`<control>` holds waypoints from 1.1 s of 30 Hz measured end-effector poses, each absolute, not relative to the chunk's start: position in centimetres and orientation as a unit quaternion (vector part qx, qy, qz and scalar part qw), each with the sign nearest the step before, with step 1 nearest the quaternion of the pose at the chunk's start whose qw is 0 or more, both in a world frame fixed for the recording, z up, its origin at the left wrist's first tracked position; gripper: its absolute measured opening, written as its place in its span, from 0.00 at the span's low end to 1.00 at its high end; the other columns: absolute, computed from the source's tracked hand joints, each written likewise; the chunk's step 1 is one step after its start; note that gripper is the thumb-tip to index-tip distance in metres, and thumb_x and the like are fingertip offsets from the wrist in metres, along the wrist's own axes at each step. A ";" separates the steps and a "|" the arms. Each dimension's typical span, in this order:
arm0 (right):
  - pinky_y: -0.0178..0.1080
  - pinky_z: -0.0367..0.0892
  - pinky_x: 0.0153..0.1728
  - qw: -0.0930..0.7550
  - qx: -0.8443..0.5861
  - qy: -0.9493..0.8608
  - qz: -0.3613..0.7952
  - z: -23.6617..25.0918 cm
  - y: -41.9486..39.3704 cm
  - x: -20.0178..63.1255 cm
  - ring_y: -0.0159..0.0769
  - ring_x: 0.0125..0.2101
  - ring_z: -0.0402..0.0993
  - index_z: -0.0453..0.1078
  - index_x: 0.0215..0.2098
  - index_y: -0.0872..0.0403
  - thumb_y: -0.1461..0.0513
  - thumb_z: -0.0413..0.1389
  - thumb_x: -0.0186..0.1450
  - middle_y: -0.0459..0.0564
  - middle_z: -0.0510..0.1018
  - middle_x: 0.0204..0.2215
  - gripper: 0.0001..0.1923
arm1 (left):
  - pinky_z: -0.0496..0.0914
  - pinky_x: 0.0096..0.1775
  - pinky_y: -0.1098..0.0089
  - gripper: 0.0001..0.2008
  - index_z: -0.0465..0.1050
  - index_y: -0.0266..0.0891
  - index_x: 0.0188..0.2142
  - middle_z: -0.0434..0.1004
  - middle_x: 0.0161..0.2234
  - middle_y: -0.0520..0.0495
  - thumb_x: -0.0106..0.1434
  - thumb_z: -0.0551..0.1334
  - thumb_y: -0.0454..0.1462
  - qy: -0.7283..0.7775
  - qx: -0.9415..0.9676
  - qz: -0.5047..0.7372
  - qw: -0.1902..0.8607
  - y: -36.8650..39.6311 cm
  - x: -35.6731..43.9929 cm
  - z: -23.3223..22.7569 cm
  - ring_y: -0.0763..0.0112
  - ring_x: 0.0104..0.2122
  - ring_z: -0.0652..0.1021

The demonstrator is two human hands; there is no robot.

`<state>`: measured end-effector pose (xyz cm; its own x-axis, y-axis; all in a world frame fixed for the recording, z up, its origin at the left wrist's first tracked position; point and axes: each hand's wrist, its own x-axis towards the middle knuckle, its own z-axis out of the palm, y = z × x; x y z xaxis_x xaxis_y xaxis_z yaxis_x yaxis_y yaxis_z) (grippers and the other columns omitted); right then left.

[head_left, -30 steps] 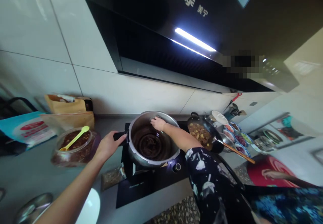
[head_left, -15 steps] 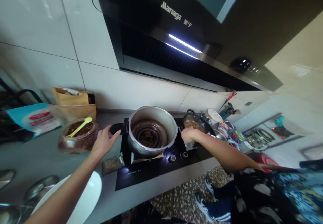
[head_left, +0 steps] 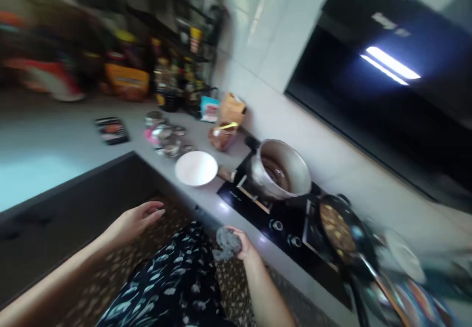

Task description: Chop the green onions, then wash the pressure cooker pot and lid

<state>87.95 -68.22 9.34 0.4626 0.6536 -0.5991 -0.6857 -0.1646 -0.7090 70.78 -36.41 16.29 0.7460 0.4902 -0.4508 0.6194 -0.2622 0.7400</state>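
A right hand (head_left: 241,244) grips a bunched grey cloth (head_left: 226,242) near the counter's (head_left: 207,195) edge — apparently light and soft, best held by a gathered fold — as the empty left hand (head_left: 142,217) hangs half-curled, with a metal pot (head_left: 262,181) standing on the stove (head_left: 284,239) beyond.

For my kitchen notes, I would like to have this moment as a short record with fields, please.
Left hand: holds nothing visible, fingers parted
Right hand: grips a grey wad, perhaps cloth or scrubber
Pot: on the stove, dark inside
Pan: on the stove, food inside
Dish: white, on the counter
Picture: blurred
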 end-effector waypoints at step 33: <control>0.35 0.69 0.31 0.334 -0.279 -0.195 0.879 8.1 2.2 10.2 0.31 0.25 0.71 0.70 0.37 0.54 0.67 0.58 0.49 0.44 0.77 0.27 0.15 | 0.68 0.30 0.69 0.32 0.77 0.38 0.32 0.76 0.27 0.45 0.37 0.63 0.61 0.772 0.247 0.403 0.425 -14.3 -13.8 14.6 0.67 0.26 0.73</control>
